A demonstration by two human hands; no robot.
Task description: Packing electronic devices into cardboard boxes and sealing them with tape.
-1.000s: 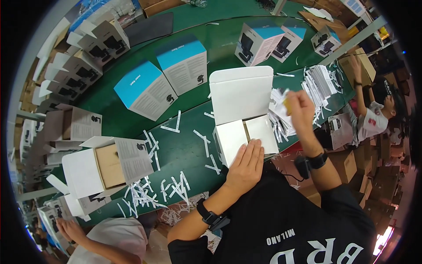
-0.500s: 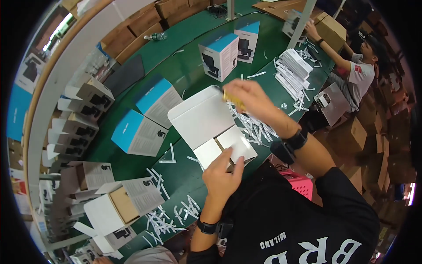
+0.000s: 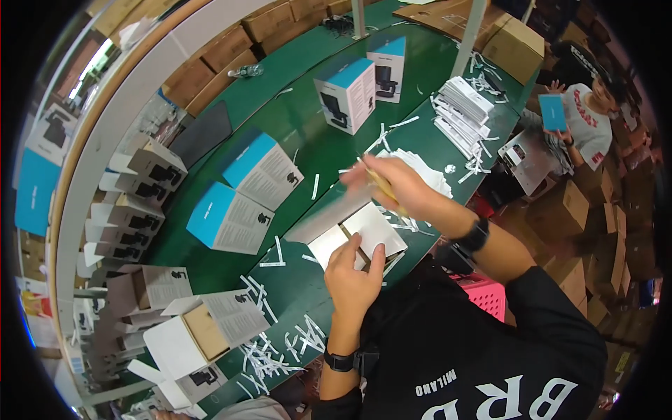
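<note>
A white carton (image 3: 376, 225) lies in front of me with its inner flaps showing and a narrow gap between them. My left hand (image 3: 353, 276) rests on its near side, fingers stretched and thumb apart, touching the flaps. The carton's long lid (image 3: 325, 213) is smeared by motion and slants over the far left side. Above the far edge, my right hand (image 3: 402, 185) is closed around a slim yellow tool (image 3: 380, 183) that looks like a cutter; its tip is blurred. White paper pieces (image 3: 420, 168) lie beyond that hand.
Blue-topped cartons (image 3: 231, 217) stand left and at the far side (image 3: 346, 94). Opened cartons (image 3: 203, 332) line the left. Paper strips (image 3: 266, 360) litter the green table (image 3: 301, 273). A paper stack (image 3: 462, 105) lies far right, near a co-worker (image 3: 588, 119) holding a blue box (image 3: 552, 112).
The carton's lid has swung from standing wide open to a lower, blurred slant. My right hand has shifted slightly toward me and right. The co-worker now holds up a blue box.
</note>
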